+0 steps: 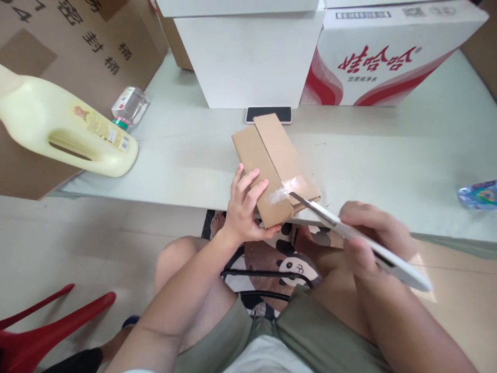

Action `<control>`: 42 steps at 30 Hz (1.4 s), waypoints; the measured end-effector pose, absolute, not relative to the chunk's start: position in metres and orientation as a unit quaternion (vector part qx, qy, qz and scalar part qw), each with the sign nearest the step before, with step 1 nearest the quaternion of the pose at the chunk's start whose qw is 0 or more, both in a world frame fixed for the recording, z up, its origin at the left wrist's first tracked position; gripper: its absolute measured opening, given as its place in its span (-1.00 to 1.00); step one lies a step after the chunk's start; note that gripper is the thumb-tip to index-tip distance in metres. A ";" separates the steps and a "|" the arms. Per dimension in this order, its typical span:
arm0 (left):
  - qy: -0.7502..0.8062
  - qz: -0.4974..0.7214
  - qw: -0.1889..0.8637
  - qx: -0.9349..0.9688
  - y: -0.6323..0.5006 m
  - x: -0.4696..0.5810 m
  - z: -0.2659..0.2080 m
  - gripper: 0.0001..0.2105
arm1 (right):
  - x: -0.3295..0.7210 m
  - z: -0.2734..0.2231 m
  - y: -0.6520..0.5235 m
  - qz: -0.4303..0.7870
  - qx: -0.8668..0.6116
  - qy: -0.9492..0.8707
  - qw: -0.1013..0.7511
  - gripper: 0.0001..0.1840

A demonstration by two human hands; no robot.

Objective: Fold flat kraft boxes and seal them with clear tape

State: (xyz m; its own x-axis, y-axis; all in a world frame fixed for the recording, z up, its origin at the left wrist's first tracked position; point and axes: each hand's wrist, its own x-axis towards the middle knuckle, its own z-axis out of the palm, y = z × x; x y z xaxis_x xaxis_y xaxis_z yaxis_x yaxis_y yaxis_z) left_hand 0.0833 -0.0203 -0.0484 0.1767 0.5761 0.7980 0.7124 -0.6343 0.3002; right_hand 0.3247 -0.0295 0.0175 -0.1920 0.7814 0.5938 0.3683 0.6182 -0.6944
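Note:
A small brown cardboard box (256, 155) lies at the table's front edge, its near corner jutting past the edge. Clear tape (285, 189) crosses the seam between its flaps close to the near end. My left hand (248, 207) grips the box's near left corner, fingers on top and thumb along the near end. In my right hand (373, 235) is a white utility knife (399, 267), slightly blurred. Its extended blade points left, and the tip is at the taped seam; whether it cuts into the tape I cannot tell.
Behind the box lie a phone (268, 115), a white carton (252, 62) and a red-and-white carton (373, 67). A pale yellow jug (70, 122) and a clear bottle (130, 106) are at left, a colourful plastic packet (479, 195) at right. A red stool (46, 331) stands on the floor.

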 end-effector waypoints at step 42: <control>-0.394 -0.483 0.027 -0.781 -0.014 0.079 -0.044 -0.23 | 0.327 0.031 -0.035 0.248 -0.465 -0.612 0.590 -0.76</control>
